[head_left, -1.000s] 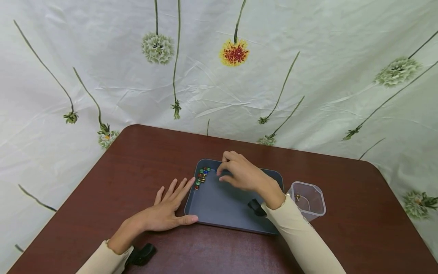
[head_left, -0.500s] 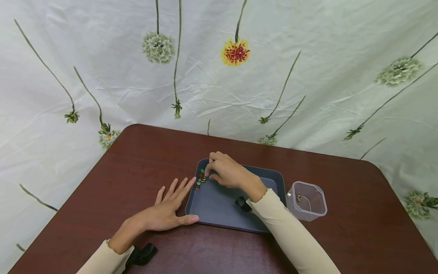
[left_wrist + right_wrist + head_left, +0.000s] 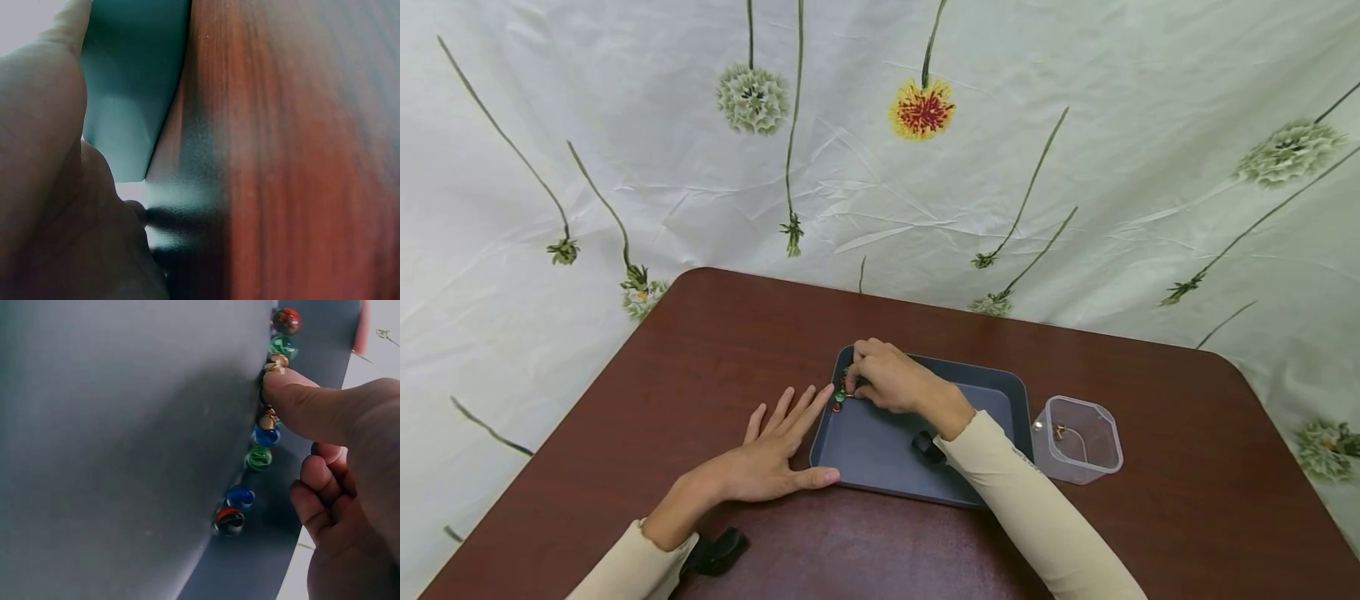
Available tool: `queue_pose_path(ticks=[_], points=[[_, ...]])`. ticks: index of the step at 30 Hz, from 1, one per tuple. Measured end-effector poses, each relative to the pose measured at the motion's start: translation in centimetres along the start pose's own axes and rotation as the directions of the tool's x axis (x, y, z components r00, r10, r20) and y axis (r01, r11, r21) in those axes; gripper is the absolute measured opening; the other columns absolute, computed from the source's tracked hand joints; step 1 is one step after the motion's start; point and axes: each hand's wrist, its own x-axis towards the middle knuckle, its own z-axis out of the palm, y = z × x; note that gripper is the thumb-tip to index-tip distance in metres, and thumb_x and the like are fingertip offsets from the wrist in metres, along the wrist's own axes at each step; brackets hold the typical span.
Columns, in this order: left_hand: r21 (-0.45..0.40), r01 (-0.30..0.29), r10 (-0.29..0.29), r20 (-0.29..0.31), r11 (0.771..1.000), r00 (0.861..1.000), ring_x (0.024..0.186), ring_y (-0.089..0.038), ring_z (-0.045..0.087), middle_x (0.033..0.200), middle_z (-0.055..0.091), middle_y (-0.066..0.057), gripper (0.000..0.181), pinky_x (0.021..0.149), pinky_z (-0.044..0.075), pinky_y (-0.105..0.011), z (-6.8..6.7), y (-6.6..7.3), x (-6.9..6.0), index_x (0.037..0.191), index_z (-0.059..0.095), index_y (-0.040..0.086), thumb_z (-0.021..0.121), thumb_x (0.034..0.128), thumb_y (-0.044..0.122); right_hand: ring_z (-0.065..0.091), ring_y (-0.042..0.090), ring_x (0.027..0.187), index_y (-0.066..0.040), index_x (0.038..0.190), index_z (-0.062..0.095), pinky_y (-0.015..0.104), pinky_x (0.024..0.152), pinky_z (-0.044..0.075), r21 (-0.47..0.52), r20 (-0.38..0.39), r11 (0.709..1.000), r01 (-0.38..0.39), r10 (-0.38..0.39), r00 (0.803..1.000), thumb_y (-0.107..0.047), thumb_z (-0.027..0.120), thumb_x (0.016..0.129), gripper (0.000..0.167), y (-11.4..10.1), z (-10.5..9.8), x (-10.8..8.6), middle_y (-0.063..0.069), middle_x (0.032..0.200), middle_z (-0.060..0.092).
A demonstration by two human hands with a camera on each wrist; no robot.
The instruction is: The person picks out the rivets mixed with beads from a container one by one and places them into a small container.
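Note:
Several glass marbles (image 3: 259, 458), red, green and blue, lie in a row along the left wall of a grey tray (image 3: 887, 454). Small gold-coloured pieces (image 3: 269, 420) sit among them. My right hand (image 3: 891, 379) reaches into the tray's far left corner, its thumb and fingers pinching at a gold-coloured piece (image 3: 277, 362); the index fingertip is hidden in the right wrist view. At the tray's near left corner my left hand (image 3: 760, 467) spreads its fingers, the thumb touching the front rim and a fingertip at the left rim.
Right of the tray stands a clear plastic box (image 3: 1078, 442) with a few small gold-coloured pieces (image 3: 1060, 432) and a shiny bit inside. Everything rests on a dark red-brown table (image 3: 1195, 467). A flower-printed cloth (image 3: 850, 167) hangs behind its far edge.
My right hand has moved left across the tray to the row of marbles, and its fingers have come down among them. The left hand keeps its place.

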Motion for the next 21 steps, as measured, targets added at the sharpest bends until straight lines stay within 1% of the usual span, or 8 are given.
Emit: queue_pose_path(ticks=[4, 8, 16, 21], points=[[-0.001, -0.001, 0.001, 0.002, 1.000, 1.000, 0.153, -0.041, -0.016, 0.169, -0.002, -0.015, 0.099, 0.112, -0.016, -0.068, -0.08, 0.04, 0.11, 0.163, -0.002, 0.030, 0.062, 0.0930, 0.059, 0.052, 0.016, 0.097, -0.020, 0.099, 0.078, 0.035, 0.090, 0.046, 0.000, 0.002, 1.000, -0.008, 0.008, 1.000, -0.019, 0.072, 0.095, 0.008, 0.16, 0.17, -0.04, -0.002, 0.103, 0.057], [-0.005, 0.001, -0.001, 0.004, 1.000, 1.000, 0.153, -0.041, -0.016, 0.169, -0.003, -0.015, 0.099, 0.112, -0.016, -0.068, -0.10, 0.01, 0.16, 0.163, -0.003, 0.031, 0.063, 0.0932, 0.058, 0.051, 0.016, 0.094, -0.020, 0.098, 0.078, 0.033, 0.087, 0.046, -0.016, -0.009, 1.000, 0.001, -0.001, 1.000, -0.020, 0.072, 0.095, 0.007, 0.25, 0.26, -0.07, -0.002, 0.100, 0.057], [-0.009, 0.004, -0.004, 0.000, 1.000, 1.000, 0.153, -0.042, -0.016, 0.169, -0.002, -0.016, 0.099, 0.112, -0.015, -0.069, 0.04, -0.04, 0.02, 0.163, -0.002, 0.032, 0.063, 0.0931, 0.058, 0.048, 0.015, 0.088, -0.020, 0.098, 0.078, 0.031, 0.081, 0.043, -0.051, -0.006, 0.998, 0.021, -0.022, 1.000, -0.023, 0.072, 0.095, 0.007, 0.30, 0.46, -0.13, -0.003, 0.095, 0.055], [-0.013, 0.002, -0.002, -0.001, 1.000, 1.000, 0.153, -0.042, -0.015, 0.169, -0.001, -0.016, 0.099, 0.112, -0.015, -0.069, 0.00, 0.02, -0.05, 0.163, -0.002, 0.032, 0.063, 0.0931, 0.058, 0.046, 0.015, 0.087, -0.021, 0.097, 0.078, 0.031, 0.080, 0.042, -0.053, -0.012, 0.998, 0.027, -0.027, 1.000, -0.023, 0.071, 0.095, 0.007, 0.26, 0.55, -0.16, -0.003, 0.094, 0.054]])
